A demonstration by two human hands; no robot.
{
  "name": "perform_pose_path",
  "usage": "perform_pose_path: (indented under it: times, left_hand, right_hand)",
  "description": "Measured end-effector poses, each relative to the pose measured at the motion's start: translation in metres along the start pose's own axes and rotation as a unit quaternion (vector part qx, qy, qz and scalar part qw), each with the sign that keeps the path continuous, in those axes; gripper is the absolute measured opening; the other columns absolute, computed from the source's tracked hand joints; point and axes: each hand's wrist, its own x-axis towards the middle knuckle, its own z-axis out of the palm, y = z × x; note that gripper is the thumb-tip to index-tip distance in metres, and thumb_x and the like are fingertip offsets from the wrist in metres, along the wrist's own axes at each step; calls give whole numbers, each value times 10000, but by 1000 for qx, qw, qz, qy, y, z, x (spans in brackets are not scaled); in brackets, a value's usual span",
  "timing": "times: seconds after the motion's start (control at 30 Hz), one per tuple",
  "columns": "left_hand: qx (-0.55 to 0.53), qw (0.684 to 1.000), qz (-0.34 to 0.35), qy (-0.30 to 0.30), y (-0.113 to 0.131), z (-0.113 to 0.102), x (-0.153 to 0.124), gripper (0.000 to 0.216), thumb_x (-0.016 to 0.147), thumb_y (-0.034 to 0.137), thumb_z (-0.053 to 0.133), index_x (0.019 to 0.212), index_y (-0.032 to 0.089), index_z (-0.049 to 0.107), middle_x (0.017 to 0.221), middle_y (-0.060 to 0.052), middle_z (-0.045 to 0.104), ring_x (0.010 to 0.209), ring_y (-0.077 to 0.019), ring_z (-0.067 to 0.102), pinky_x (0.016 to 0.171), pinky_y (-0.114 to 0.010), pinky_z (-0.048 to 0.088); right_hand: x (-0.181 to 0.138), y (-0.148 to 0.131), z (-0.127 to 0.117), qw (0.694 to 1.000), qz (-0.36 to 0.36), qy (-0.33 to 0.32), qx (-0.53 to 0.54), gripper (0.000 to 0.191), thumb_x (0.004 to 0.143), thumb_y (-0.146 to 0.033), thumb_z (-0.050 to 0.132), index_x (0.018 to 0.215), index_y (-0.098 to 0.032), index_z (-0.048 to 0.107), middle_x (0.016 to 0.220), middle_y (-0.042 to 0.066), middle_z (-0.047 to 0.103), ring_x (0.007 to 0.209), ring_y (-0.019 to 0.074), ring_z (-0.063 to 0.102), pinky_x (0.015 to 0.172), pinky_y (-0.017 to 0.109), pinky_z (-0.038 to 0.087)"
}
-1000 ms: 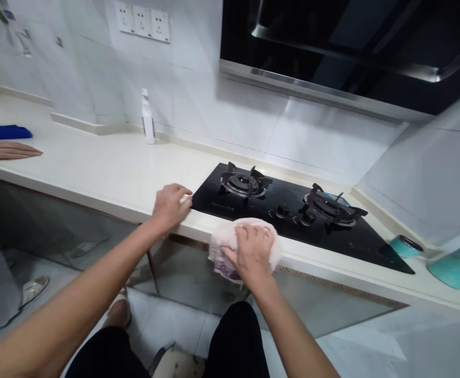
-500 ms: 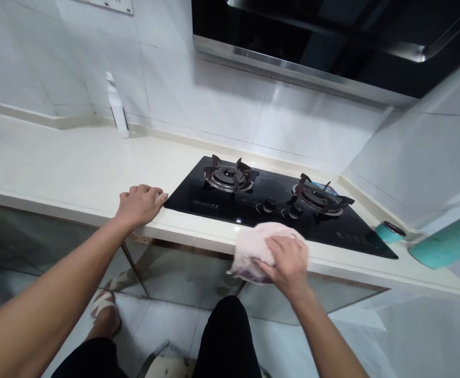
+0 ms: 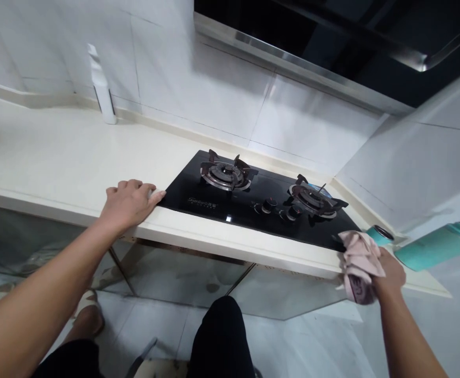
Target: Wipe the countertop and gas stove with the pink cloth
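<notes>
My right hand (image 3: 391,270) grips a bunched pale pink cloth (image 3: 359,265) at the front edge of the cream countertop (image 3: 56,157), by the right end of the black glass gas hob (image 3: 253,202). My left hand (image 3: 129,202) lies palm down on the counter edge, its fingertips at the hob's left front corner, holding nothing. The hob has two burners and two knobs.
A white bottle (image 3: 102,86) stands against the tiled wall at the back left. A teal cup (image 3: 381,234) and a teal cylinder (image 3: 436,245) sit at the counter's right end. A black range hood (image 3: 332,37) hangs above. My legs and the tiled floor are below.
My right hand slid the pink cloth along the counter's front edge from the hob's left part to its right end. The left hand stayed on the counter edge. The view shifted right.
</notes>
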Motion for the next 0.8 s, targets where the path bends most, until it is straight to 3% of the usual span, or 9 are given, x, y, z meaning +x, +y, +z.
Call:
perform_pose_path:
  times: [0.07,0.13,0.27,0.37,0.5,0.63,0.7,0.8]
  left_hand:
    - [-8,1000,-1,-2,-1,1,0,784,1038,733,201,1373,199,667,1436,-198,601,1300,-386,474,1096,-604,370]
    - [-11,1000,-1,-2,-1,1,1,769,1038,724,226,1375,191,667,1435,-206,601,1303,-393,479,1094,-614,373]
    - [-11,1000,1,-2,-1,2,2,733,1025,701,277,1366,192,680,1446,-219,603,1322,-436,493,1088,-626,381]
    - [-17,1000,-3,11,0,3,1,719,1015,686,274,1332,204,705,1427,-218,628,1317,-448,513,1083,-613,391]
    - [-31,999,-8,21,2,4,-2,698,1002,666,317,1320,191,717,1422,-215,635,1325,-441,525,1092,-590,384]
    - [-27,1000,-7,11,3,3,-4,696,1010,670,317,1339,196,707,1428,-214,627,1326,-433,519,1089,-576,383]
    - [-26,1000,-5,16,4,2,-5,693,1017,667,310,1341,200,706,1426,-211,629,1319,-425,520,1085,-572,384]
    - [-27,999,-4,23,5,2,-6,685,1021,654,312,1338,195,710,1421,-213,631,1319,-424,517,1085,-572,380]
  right_hand:
    - [10,-34,-7,997,52,-57,-31,580,981,-651,415,966,-173,744,889,225,703,848,347,662,762,483,399]
    - [17,-71,-12,994,61,-79,-50,573,992,-625,427,1087,-150,734,1067,265,721,1023,389,668,873,520,408]
    - [25,-131,-18,994,18,-98,-36,536,1007,-508,453,1334,-132,651,1236,261,695,1155,388,638,975,532,402]
    - [16,-155,-25,992,-49,-108,-34,488,1030,-451,403,1359,-177,636,1288,218,677,1161,351,627,971,495,412]
    - [-28,-171,-41,983,-139,-109,-52,433,1046,-456,366,1168,-176,674,1166,166,714,1087,319,638,892,431,413]
    - [-83,-195,-59,980,-174,-91,-34,407,1041,-479,405,1064,-177,676,981,132,723,974,298,644,850,404,379]
    - [-108,-221,-67,976,-200,-85,20,385,1035,-471,429,1075,-186,686,979,117,722,977,292,632,867,404,361]
    - [-149,-284,-75,952,-270,-69,127,327,1024,-440,478,1086,-203,694,1057,104,716,1013,286,600,920,424,344]
